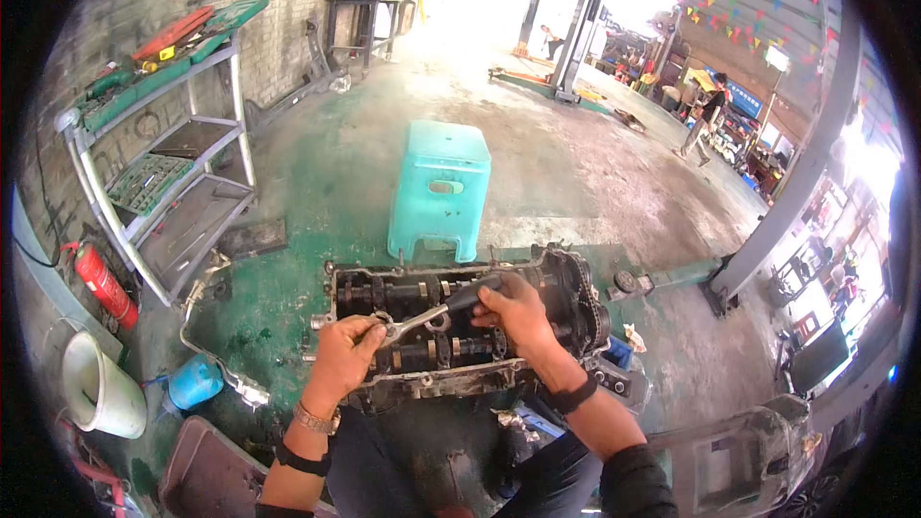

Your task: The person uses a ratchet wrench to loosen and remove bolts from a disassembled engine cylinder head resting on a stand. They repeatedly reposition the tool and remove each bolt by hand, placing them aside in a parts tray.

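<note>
An engine [449, 376] with its camshafts exposed lies low in front of my knees. My right hand [518, 315] is wrapped round the thick dark handle of a ratchet wrench [422, 318], held slantwise above the engine. The wrench's metal neck points left toward my left hand [347, 353]. There my left thumb and fingers pinch at the head end; whether a small part sits between them I cannot make out. A timing chain [595, 312] runs round the engine's right end.
Beyond the engine stands a turquoise plastic stool [441, 182]. To the left are a metal tool cart [182, 216], a red fire extinguisher [101, 283], a white bucket [104, 388] and a blue container [195, 382]. A lift post [796, 163] rises at right; a person [705, 120] walks farther back.
</note>
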A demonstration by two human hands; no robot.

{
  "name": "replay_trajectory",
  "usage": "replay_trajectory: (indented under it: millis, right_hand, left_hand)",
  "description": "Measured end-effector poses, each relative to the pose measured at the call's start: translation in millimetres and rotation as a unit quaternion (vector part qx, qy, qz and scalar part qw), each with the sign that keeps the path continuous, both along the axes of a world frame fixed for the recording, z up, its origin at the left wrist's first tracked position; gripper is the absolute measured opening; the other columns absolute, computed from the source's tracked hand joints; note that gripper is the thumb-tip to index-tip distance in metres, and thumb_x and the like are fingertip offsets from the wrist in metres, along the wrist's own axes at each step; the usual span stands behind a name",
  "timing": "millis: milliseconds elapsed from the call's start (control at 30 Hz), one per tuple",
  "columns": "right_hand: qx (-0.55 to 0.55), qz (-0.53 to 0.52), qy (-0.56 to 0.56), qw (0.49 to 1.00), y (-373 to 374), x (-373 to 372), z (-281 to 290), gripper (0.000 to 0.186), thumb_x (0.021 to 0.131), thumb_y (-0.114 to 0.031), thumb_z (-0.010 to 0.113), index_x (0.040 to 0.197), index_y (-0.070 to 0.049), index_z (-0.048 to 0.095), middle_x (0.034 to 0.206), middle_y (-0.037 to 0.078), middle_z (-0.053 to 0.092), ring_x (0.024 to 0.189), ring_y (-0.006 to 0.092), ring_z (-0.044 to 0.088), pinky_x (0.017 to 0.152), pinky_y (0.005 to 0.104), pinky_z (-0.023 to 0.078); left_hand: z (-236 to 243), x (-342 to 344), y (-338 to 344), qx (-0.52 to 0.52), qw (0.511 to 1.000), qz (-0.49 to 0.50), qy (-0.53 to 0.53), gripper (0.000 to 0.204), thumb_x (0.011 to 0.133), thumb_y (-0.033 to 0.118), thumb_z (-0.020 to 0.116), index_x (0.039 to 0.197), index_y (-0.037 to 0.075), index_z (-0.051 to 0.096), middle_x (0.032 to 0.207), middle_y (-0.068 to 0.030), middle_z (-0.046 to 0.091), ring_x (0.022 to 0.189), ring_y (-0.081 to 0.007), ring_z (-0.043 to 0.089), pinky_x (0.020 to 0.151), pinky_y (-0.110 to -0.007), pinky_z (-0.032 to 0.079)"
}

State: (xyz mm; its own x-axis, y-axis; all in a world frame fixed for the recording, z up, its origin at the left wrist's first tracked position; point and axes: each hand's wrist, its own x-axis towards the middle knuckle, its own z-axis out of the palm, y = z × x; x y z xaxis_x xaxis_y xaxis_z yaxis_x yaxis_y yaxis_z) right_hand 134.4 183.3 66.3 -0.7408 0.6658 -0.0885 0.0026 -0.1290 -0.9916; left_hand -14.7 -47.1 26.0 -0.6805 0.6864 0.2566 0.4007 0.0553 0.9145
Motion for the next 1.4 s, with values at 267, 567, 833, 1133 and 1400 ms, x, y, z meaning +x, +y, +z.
replay_trajectory:
  millis: [267,567,833,1133,1400]
  right_hand:
    - [0.155,0.069,-0.128,0.977,7,-98,27,0.036,0.088,-0.015,0.072,0.115,0.005,0.058,0.086,0.009,0.066,0.072,0.0159,0.063,0.059,0.0316,0.054]
    - [0.538,0.187,-0.232,0.788,-41,-202,31,0.046,0.072,-0.026,0.073,0.104,0.004,0.06,0.09,0.026,0.067,0.088,0.0415,0.067,0.078,0.0442,0.054]
    - [0.681,0.379,-0.068,0.623,-133,-212,28,0.042,0.068,-0.008,0.066,0.108,0.0,0.059,0.084,0.022,0.069,0.085,0.0418,0.068,0.069,0.0499,0.052]
    - [0.734,0.454,0.101,0.494,-195,-104,13,0.033,0.067,-0.013,0.07,0.095,-0.002,0.058,0.069,0.011,0.065,0.065,0.0307,0.066,0.056,0.0432,0.046]
    - [0.684,0.391,0.112,0.605,-157,14,-26,0.039,0.073,-0.016,0.068,0.109,-0.005,0.059,0.108,0.011,0.064,0.081,0.0252,0.066,0.062,0.0393,0.05]
  left_hand:
    - [2,1,1,0.008,0.999,0.004,-0.053,0.038,0.091,0.032,0.072,0.097,-0.005,0.072,0.073,-0.002,0.065,0.065,-0.0085,0.052,0.059,-0.028,0.043]
    - [-4,17,6,-0.047,0.993,0.107,-0.033,0.033,0.089,0.028,0.071,0.09,-0.005,0.066,0.076,-0.0134,0.064,0.067,-0.0196,0.058,0.065,-0.035,0.047]
    - [-53,31,-34,0.124,0.969,0.197,0.083,0.021,0.094,0.016,0.061,0.1,-0.004,0.064,0.103,-0.0172,0.064,0.096,-0.0323,0.062,0.085,-0.04,0.048]
    - [-95,-13,-140,0.208,0.886,0.403,-0.098,0.018,0.1,0.01,0.055,0.094,-0.006,0.06,0.084,-0.0051,0.062,0.075,-0.0119,0.057,0.069,-0.027,0.047]
    - [-14,-19,-94,0.001,0.984,0.178,0.008,0.021,0.095,0.014,0.064,0.104,-0.005,0.066,0.091,-0.0073,0.068,0.084,-0.0139,0.062,0.077,-0.028,0.051]
